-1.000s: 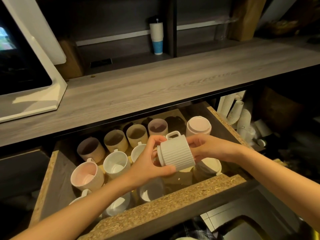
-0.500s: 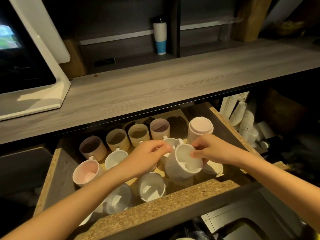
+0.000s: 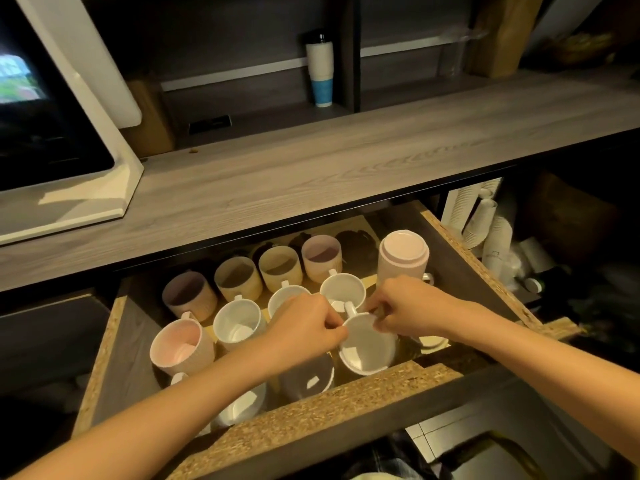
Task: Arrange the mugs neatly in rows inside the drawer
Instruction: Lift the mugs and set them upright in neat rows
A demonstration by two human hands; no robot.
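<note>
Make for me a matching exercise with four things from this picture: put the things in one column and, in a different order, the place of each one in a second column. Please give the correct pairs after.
Things:
1. white ribbed mug
2. pink mug
3. lidded pink tumbler
4. stack of paper cups

Places:
A. on the shelf above the counter
B. left side of the drawer, near the front
C. back right of the drawer
D. between the left hand and right hand, near the drawer's front

Pairs: 1-D, 2-B, 3-C, 4-A
</note>
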